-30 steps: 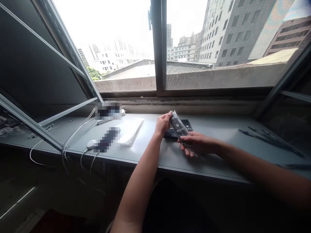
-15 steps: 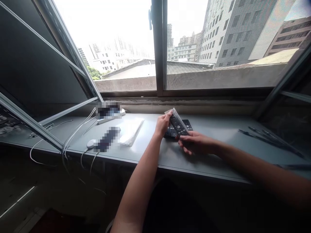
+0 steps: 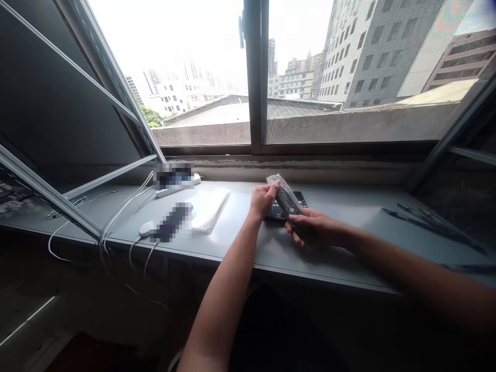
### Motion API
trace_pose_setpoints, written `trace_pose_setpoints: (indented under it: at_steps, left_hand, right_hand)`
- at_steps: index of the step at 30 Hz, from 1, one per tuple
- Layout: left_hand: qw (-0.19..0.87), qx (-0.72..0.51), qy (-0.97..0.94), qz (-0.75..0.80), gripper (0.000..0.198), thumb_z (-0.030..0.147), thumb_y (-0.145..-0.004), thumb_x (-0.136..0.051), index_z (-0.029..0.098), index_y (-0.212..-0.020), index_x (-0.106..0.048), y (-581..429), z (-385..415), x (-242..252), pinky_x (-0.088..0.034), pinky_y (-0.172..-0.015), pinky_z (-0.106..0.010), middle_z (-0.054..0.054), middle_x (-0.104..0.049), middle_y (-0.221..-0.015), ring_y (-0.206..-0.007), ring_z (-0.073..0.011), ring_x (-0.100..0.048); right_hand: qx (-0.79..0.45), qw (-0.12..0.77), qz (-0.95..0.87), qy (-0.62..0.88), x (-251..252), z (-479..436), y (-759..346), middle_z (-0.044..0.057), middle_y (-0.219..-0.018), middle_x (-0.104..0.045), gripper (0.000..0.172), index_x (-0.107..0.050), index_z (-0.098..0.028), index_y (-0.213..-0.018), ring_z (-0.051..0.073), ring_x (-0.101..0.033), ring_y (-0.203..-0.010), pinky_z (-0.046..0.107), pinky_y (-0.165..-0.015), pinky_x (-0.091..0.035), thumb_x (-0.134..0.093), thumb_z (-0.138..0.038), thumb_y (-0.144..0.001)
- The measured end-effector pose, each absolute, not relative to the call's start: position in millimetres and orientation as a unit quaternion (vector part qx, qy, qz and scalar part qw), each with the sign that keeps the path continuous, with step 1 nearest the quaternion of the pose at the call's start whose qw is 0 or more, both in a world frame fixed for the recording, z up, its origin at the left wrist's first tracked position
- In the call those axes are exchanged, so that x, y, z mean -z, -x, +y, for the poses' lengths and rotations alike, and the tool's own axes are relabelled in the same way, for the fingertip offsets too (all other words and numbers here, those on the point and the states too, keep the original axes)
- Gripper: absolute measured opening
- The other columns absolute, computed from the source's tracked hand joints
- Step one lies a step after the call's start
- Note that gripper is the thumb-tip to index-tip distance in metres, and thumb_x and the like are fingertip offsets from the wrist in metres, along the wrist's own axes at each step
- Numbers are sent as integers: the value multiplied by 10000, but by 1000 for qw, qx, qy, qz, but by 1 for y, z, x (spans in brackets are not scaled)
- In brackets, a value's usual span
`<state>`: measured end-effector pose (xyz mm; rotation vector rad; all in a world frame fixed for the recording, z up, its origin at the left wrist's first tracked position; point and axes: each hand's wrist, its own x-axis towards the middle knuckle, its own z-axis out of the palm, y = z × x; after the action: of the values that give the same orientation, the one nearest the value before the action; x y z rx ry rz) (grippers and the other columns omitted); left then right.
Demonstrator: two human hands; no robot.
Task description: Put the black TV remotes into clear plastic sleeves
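Note:
A dark remote control (image 3: 290, 207) in a thin clear plastic sleeve (image 3: 276, 179) is held tilted above the table. My left hand (image 3: 264, 200) pinches the sleeve near its upper end, fingers closed. Around the lower end of the remote, my right hand (image 3: 312, 223) is closed, with the thumb on top. The loose end of the sleeve sticks up past my left fingertips. Beneath and behind lie other black remotes (image 3: 300, 198), partly covered by my hands, so their number is unclear.
Left of my hands lies a stack of clear plastic sleeves (image 3: 211, 211). Beyond it are a blurred-out device, a white power strip (image 3: 158, 194) and white cables (image 3: 116, 212). Several thin dark sticks (image 3: 434, 225) rest at the right. A metal frame (image 3: 127, 103) stands at the left, windows behind.
The remote sits lower in my right hand, and more loose sleeve shows at the upper end. My left hand has shifted slightly down and to the right.

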<state>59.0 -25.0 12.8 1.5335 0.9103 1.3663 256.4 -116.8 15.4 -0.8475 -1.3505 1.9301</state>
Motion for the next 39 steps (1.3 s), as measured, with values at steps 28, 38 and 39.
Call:
trace_pose_setpoints:
  at_steps: [28,38,39]
  left_hand:
    - [338,-509,-690,388,746,790,-965,-555,206,-520,-420,-62,-32,-9,-232,-537,-289,24,-325,-534,-540,-105,-317]
    - [394,-488,-681,379,713,783,-904,-662,205,-529,-477,-60,-33,-12,-271,-510,-273,21,-379,-519,-536,-117,-393]
    - [393,-497,-672,384,701,773,-904,-667,201,-533,-505,-59,-33,-13,-285,-512,-270,17,-399,-516,-546,-123,-423]
  right_hand:
    - [-693,300,-536,378,-22,-117,-254,43,-671,-719,491,-716,-149,-916,140,-651,-532,231,-501,-532,-959,-564,-822]
    - [-689,303,-536,381,-19,-118,-256,43,-706,-729,491,-729,-148,-915,127,-641,-531,230,-509,-535,-924,-594,-850]
    - [-688,301,-539,381,-18,-118,-256,39,-686,-718,492,-732,-145,-913,124,-631,-524,224,-500,-526,-912,-600,-861]
